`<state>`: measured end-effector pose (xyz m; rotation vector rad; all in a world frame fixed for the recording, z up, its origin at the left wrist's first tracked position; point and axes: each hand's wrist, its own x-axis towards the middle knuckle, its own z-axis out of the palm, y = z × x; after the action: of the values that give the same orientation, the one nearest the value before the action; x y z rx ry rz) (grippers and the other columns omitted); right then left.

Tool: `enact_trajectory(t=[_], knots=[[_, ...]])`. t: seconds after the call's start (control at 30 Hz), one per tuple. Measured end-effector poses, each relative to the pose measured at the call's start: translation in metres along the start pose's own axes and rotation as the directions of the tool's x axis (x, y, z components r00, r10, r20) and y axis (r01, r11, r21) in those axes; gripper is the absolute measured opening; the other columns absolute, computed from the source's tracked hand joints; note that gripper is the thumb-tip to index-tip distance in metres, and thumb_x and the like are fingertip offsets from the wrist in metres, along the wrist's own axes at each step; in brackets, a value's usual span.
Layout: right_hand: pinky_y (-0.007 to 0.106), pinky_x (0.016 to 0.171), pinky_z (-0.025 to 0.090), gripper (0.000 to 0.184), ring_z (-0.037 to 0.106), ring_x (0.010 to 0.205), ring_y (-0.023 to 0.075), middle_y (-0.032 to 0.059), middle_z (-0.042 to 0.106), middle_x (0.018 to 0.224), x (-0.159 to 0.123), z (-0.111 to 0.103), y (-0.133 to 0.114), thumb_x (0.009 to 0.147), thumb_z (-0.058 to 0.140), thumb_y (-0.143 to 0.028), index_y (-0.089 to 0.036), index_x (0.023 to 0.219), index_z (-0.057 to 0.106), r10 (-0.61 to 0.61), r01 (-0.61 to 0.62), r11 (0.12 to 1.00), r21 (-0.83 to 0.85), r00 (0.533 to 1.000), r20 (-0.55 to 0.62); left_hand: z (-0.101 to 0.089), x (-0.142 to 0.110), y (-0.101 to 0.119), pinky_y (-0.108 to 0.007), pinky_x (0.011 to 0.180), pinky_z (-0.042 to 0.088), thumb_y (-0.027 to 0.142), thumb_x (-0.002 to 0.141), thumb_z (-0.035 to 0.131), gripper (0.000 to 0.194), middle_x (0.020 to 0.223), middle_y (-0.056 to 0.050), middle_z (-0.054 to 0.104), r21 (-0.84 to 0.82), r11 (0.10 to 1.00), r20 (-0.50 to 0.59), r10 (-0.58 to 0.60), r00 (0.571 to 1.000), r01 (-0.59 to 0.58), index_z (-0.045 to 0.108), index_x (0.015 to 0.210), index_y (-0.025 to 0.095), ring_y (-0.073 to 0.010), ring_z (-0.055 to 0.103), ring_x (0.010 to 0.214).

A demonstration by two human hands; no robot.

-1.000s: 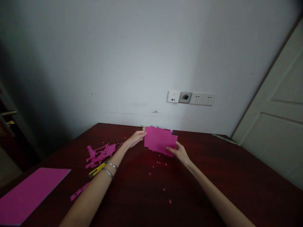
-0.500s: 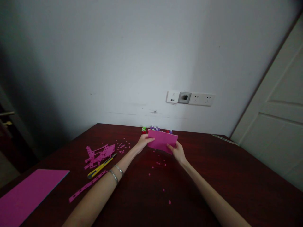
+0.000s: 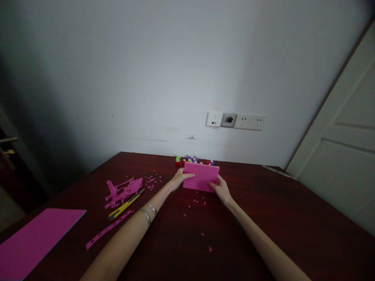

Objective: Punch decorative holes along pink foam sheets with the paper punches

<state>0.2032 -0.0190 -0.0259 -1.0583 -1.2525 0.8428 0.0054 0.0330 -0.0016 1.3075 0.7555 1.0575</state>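
The dark red-brown counter (image 3: 258,203) carries everything here, and at its near left lies a large pink board (image 3: 41,238), well apart from both hands. Smaller are the pink sheets (image 3: 200,181), held roughly upright between the hands near the far side of the counter. A second ago their outlines stepped past one another at the right and lower left; now they make one nearly clean rectangle, and the bow in the lower edge is gone, so the layers seem better squared (how many there are, I cannot tell).

The left hand (image 3: 177,178) is closed in a pinch on the sheets' left edge, thumb across the front. The right hand (image 3: 222,189) pinches the lower right side, fingers partly curled and partly hidden. Whether the bottom edge touches the counter is unclear.

To the left of the left hand lie the pink scraps (image 3: 131,188), a yellow cutter (image 3: 124,206) and a holed pink strip (image 3: 107,231). Small toy figures (image 3: 193,159) sit just behind the sheets; pink bits (image 3: 210,249) dot the counter in front.
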Motion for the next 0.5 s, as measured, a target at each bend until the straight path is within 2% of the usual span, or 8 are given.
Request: enact_trajectory(t=[0.13,0.23,0.33,0.43,0.5], knots=[[0.037,0.077,0.049,0.039,0.063,0.081,0.0218,0.0032,0.069,0.087,-0.005,0.001,0.002,0.055,0.062,-0.022,-0.019,0.093,0.058,-0.011,0.01,0.999,0.053,1.0,0.002,0.0,0.0,-0.008,-0.026,0.06,0.046,0.019,0.054,0.063,0.017,0.062,-0.003,0.062,-0.001,1.0,-0.026,-0.024,0.999,0.024,0.06,0.068,0.01,-0.014,0.057,0.057],[0.039,0.083,0.047,0.037,0.062,0.088,0.0227,0.0041,0.069,0.092,-0.009,0.006,0.005,0.057,0.066,-0.024,-0.019,0.093,0.06,-0.022,0.023,0.997,0.069,1.0,-0.019,0.005,0.0,-0.016,-0.023,0.051,0.041,0.014,0.054,0.055,0.005,0.053,0.001,0.056,0.059,0.998,-0.104,-0.016,0.994,0.022,0.054,0.058,0.012,-0.0114,0.051,0.049],[0.039,0.086,0.045,0.035,0.061,0.09,0.0232,0.005,0.068,0.095,-0.01,0.01,0.005,0.059,0.069,-0.028,-0.019,0.092,0.062,-0.037,0.042,0.996,0.08,0.997,-0.065,0.012,0.003,-0.016,-0.023,0.051,0.04,0.01,0.056,0.05,0.004,0.05,0.002,0.052,0.144,0.99,-0.174,0.018,0.985,0.007,0.051,0.058,0.013,-0.0113,0.049,0.048],[0.038,0.084,0.046,0.034,0.061,0.088,0.0226,0.005,0.068,0.094,-0.008,0.004,0.002,0.06,0.07,-0.031,-0.018,0.09,0.062,-0.051,0.065,0.993,0.094,0.988,-0.145,0.024,-0.002,0.0,-0.028,0.065,0.045,0.006,0.058,0.047,0.019,0.066,-0.002,0.058,0.238,0.97,-0.219,0.099,0.971,-0.045,0.056,0.072,0.013,-0.0156,0.055,0.065],[0.036,0.081,0.047,0.034,0.061,0.085,0.0214,0.004,0.068,0.092,-0.003,-0.008,-0.001,0.061,0.071,-0.032,-0.018,0.09,0.061,-0.051,0.077,0.991,0.106,0.973,-0.225,0.038,-0.019,0.017,-0.031,0.085,0.042,0.002,0.06,0.048,0.039,0.094,-0.005,0.06,0.339,0.929,-0.25,0.24,0.938,-0.148,0.055,0.095,0.016,-0.0174,0.054,0.089]])
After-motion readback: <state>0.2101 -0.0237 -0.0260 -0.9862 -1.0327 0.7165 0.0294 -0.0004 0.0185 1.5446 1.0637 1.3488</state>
